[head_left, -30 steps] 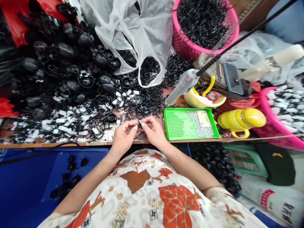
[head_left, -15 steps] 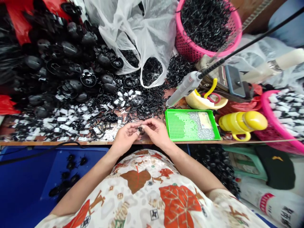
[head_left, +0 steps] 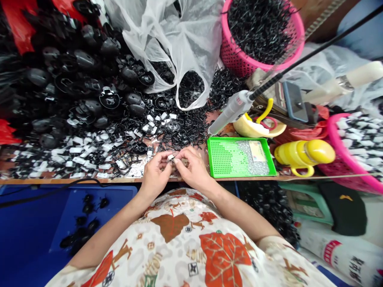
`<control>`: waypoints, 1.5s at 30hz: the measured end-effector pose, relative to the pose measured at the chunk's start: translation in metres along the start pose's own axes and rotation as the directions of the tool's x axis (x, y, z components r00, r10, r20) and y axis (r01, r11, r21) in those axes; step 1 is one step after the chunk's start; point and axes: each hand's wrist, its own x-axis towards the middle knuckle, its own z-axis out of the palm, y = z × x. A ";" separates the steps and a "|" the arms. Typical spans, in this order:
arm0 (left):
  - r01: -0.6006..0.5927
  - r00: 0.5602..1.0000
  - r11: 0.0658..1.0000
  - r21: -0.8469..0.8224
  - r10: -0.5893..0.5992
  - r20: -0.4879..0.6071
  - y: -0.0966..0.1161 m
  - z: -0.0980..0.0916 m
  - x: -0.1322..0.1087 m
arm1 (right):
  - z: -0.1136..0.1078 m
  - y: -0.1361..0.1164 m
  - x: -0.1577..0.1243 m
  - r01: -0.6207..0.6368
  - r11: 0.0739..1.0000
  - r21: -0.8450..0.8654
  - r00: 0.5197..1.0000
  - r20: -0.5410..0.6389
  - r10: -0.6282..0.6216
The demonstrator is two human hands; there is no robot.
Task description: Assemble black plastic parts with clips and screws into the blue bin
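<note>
At the table's front edge, my left hand [head_left: 156, 169] and my right hand [head_left: 194, 166] meet with bent fingers. Pinched between their fingertips is a small white-and-black plastic part [head_left: 170, 158], partly covered by the fingers. Left of the hands lies a spread of loose white-and-black parts [head_left: 83, 153]. Just beyond the fingers are thin black plastic pieces [head_left: 188, 129] in a heap. Close by my right hand sits a green tray [head_left: 211, 159] holding tiny clear or silvery pieces and a small card.
A grey electric screwdriver [head_left: 230, 113] on a black cord leans behind the tray. A yellow bottle [head_left: 303, 153] and pink baskets [head_left: 239, 61] stand right. Black rounded shells [head_left: 86, 59] are piled at left, beside a plastic bag [head_left: 194, 40]. Below is a blue bin [head_left: 30, 223].
A white piece now shows between my fingertips, where a darker bit showed before. My right-hand fingers have shifted slightly to the left, and the view has moved a little.
</note>
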 end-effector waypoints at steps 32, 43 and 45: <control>0.194 0.974 0.967 -0.164 -0.170 0.153 0.016 -0.016 -0.006 | 0.008 0.009 0.013 -0.013 0.971 0.240 0.993 0.117 -0.015; 0.113 0.994 0.987 0.114 -0.110 -0.026 0.023 -0.040 0.007 | 0.009 0.012 0.016 0.411 0.892 -0.189 0.911 0.126 -0.393; 0.020 0.962 0.848 0.529 0.128 -0.242 0.016 -0.057 0.013 | 0.007 0.015 0.017 0.338 0.930 -0.144 0.941 0.030 -0.337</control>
